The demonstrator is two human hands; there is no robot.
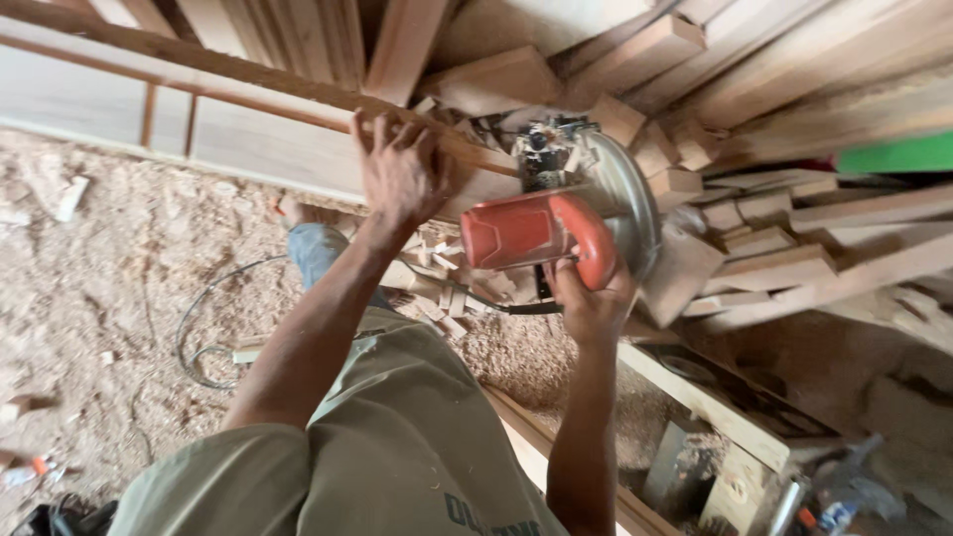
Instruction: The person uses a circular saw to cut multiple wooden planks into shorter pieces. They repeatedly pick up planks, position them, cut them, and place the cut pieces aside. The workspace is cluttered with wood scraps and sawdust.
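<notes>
Head view, the only camera. I logged the left hand [399,169] spread open, palm and fingers pressed flat on a long thin wooden strip [248,74] that ran diagonally from the upper left toward the saw. No curl of the fingers around it; it was held down, not grasped.

The right hand [588,298] was closed around the rear handle of a red circular saw [531,230], gripping from below. The saw sat just right of the left hand, its round metal blade guard [627,194] facing the stacked timber. I could not tell whether the blade touched the strip; that junction was hidden behind the motor housing.

Handling notes, my judgement: the saw looked heavy and rigid, weight forward at the motor and guard, so the rear handle seemed the right hold, kept well clear of the guard edge. The strip looked light, slender and likely springy along its length, so it would want pressing close to the cut.

Surroundings: a pile of offcut blocks [695,159] and planks [864,208] to the right, sawdust floor [119,268] to the left, a dark power cord [204,318] looped across it, a green board [898,154] at the far right.
</notes>
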